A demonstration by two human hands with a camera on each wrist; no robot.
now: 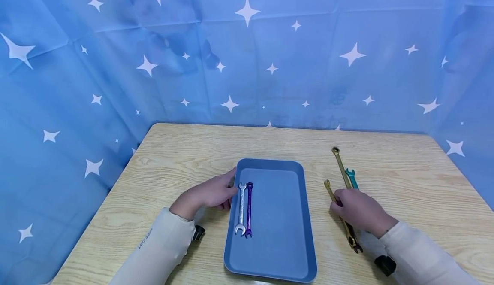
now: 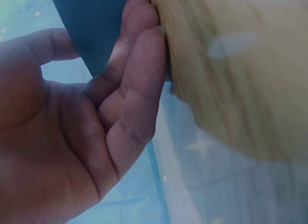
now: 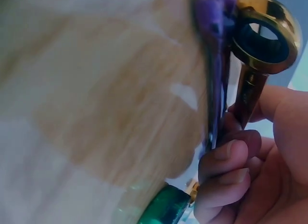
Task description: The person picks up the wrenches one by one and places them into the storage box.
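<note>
A blue tray [image 1: 277, 216] holds a silver wrench [image 1: 241, 210] and a purple wrench [image 1: 249, 210] side by side along its left. At the tray's left rim, my left hand [image 1: 214, 192] grips the edge between thumb and fingers. To the right of the tray, my right hand [image 1: 359, 210] pinches a gold wrench [image 1: 329, 187], whose ring end [image 3: 267, 36] shows large in the right wrist view. A longer gold wrench [image 1: 341, 167] passes beneath that hand, its middle hidden. Beside it a teal wrench [image 1: 352, 177] is partly covered by the hand.
Light wooden table [image 1: 185, 147] lies under everything. A blue curtain [image 1: 270, 83] with white stars hangs along the back and sides. Dark wrist devices show at the left cuff [image 1: 198, 233] and the right cuff [image 1: 385, 265].
</note>
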